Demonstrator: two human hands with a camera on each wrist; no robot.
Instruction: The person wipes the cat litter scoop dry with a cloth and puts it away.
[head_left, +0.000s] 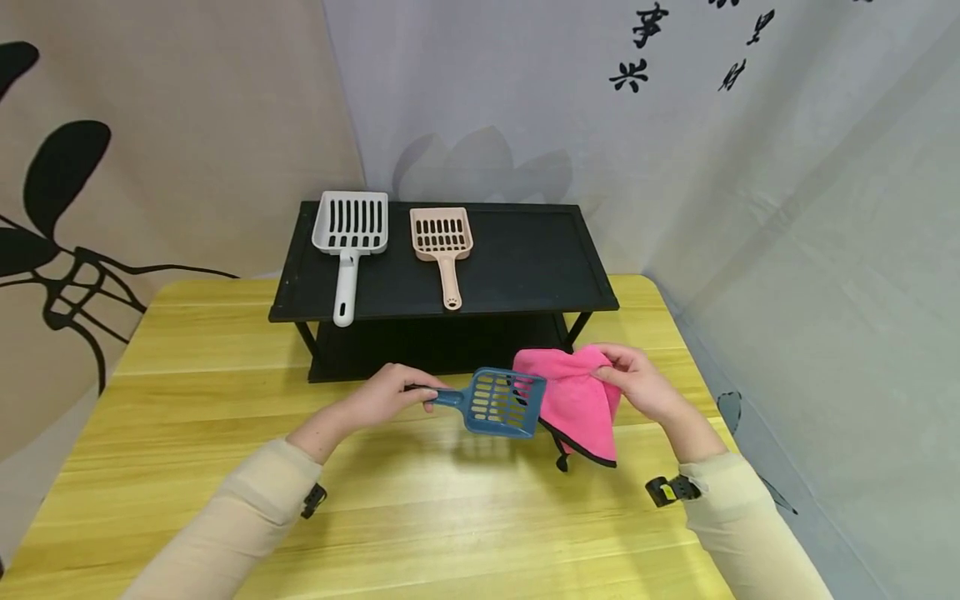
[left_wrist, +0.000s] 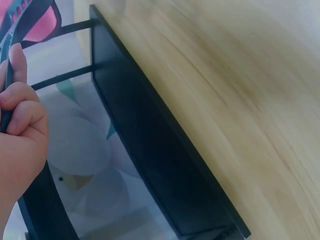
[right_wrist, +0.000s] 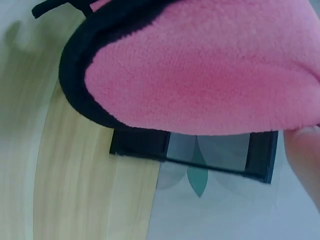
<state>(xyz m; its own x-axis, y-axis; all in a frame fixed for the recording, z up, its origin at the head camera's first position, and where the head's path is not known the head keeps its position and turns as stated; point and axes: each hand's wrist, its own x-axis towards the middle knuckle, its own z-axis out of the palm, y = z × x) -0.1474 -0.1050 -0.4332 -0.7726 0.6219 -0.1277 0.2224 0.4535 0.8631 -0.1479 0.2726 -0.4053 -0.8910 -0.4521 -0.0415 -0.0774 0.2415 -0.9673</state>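
Note:
My left hand (head_left: 386, 393) grips the handle of a blue slotted litter scoop (head_left: 501, 403), held level above the table with its head toward the right. In the left wrist view the fingers (left_wrist: 25, 107) curl round the handle. My right hand (head_left: 636, 382) pinches a pink cloth (head_left: 576, 400) with black edging and a black loop at its lower corner. The cloth hangs just behind the scoop's head and overlaps it in the head view. In the right wrist view the pink cloth (right_wrist: 200, 70) fills the upper part, with the thumb (right_wrist: 302, 150) at its right edge.
A black two-tier rack (head_left: 525, 258) stands at the back of the wooden table (head_left: 375, 533). On its top lie a white litter scoop (head_left: 349, 242) and a smaller beige litter scoop (head_left: 444, 246), handles toward me. Printed fabric (head_left: 480, 100) hangs behind and at the right.

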